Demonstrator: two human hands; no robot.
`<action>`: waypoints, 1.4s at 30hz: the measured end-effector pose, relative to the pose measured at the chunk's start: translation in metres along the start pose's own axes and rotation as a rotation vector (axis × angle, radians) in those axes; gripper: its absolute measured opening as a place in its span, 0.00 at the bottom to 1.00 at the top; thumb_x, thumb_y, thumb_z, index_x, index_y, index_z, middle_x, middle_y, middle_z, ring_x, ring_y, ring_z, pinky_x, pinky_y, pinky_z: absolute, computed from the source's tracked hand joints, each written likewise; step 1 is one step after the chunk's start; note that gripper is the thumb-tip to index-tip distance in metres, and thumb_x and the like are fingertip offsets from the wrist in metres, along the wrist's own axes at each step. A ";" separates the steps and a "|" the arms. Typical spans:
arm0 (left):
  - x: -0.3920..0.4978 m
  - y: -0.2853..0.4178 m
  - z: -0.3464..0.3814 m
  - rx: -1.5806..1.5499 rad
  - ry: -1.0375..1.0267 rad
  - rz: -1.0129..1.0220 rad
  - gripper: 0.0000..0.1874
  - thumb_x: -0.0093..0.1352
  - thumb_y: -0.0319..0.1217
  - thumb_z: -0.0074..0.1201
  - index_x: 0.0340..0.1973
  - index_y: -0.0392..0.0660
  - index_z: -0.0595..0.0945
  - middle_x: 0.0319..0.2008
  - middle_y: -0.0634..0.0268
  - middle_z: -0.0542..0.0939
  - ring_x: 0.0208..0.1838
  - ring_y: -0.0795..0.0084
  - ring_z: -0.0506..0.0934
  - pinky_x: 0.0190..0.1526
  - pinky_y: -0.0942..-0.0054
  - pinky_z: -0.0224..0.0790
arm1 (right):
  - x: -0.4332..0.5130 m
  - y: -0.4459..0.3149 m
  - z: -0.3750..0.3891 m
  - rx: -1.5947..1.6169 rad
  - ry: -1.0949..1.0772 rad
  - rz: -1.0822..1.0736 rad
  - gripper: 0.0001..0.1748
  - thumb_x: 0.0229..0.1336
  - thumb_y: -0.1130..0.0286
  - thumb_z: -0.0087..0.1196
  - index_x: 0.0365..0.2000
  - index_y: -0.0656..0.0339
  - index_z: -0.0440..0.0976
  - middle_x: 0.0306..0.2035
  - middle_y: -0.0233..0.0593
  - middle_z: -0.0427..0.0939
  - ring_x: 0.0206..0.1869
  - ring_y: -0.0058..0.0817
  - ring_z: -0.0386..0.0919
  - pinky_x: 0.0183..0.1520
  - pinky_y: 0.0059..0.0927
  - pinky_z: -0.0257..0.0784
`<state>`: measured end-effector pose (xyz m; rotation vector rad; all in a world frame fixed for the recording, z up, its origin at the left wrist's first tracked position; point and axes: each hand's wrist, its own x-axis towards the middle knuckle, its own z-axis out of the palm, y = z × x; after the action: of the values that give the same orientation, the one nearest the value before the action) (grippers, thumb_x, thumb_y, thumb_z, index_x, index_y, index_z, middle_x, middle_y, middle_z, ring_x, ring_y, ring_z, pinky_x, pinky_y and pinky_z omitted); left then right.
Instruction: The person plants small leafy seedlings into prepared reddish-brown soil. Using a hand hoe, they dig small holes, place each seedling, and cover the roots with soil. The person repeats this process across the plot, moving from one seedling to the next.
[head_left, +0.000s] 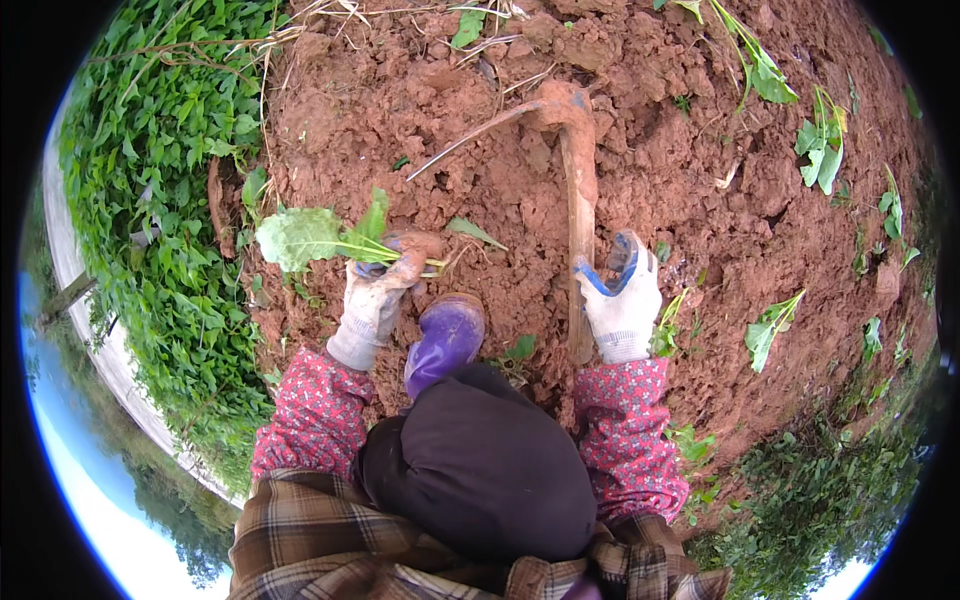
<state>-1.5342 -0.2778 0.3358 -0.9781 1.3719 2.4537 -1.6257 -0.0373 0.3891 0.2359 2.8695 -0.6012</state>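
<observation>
My left hand (386, 281), in a white work glove caked with red soil, grips a leafy green seedling (315, 238) by its stems. The broad leaves point left and the stem ends stick out to the right of the fingers. In a white glove with a blue palm, my right hand (619, 289) is half curled, thumb and fingers apart, with nothing seen between them. Its thumb tip overlaps the wooden handle of a hoe (582, 225), which lies on the soil. The muddy hoe head (566, 105) is at the far end, its blade slanting left.
Lumpy red soil (510, 180) spreads all around. A purple rubber boot (450, 334) stands between my hands. Several limp seedlings lie to the right, one seedling (772, 330) nearby. Dense green vines (165, 225) edge the left side, with a pale road (97, 330) beyond.
</observation>
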 end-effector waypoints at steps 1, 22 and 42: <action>-0.002 0.002 -0.011 -0.128 -0.013 -0.020 0.16 0.67 0.38 0.60 0.44 0.41 0.79 0.35 0.67 0.79 0.28 0.80 0.71 0.29 0.83 0.63 | 0.004 0.002 0.006 -0.066 -0.140 0.036 0.35 0.44 0.56 0.68 0.50 0.62 0.68 0.44 0.50 0.74 0.46 0.46 0.75 0.49 0.42 0.72; -0.013 -0.027 -0.002 -0.212 0.089 -0.011 0.18 0.63 0.36 0.64 0.43 0.40 0.78 0.37 0.64 0.77 0.32 0.74 0.74 0.31 0.78 0.68 | 0.016 -0.014 -0.122 1.386 0.368 0.080 0.19 0.59 0.69 0.55 0.47 0.67 0.66 0.19 0.28 0.63 0.15 0.19 0.61 0.16 0.24 0.61; -0.013 -0.026 -0.033 -0.138 0.188 0.113 0.14 0.66 0.34 0.60 0.45 0.42 0.78 0.41 0.67 0.79 0.35 0.78 0.74 0.31 0.78 0.67 | -0.063 0.040 -0.022 1.360 -0.199 0.671 0.10 0.58 0.73 0.57 0.39 0.64 0.68 0.17 0.31 0.66 0.11 0.21 0.63 0.12 0.25 0.61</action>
<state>-1.4976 -0.2877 0.3138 -1.2214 1.3621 2.6276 -1.5605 0.0004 0.4077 1.1234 1.5375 -2.0468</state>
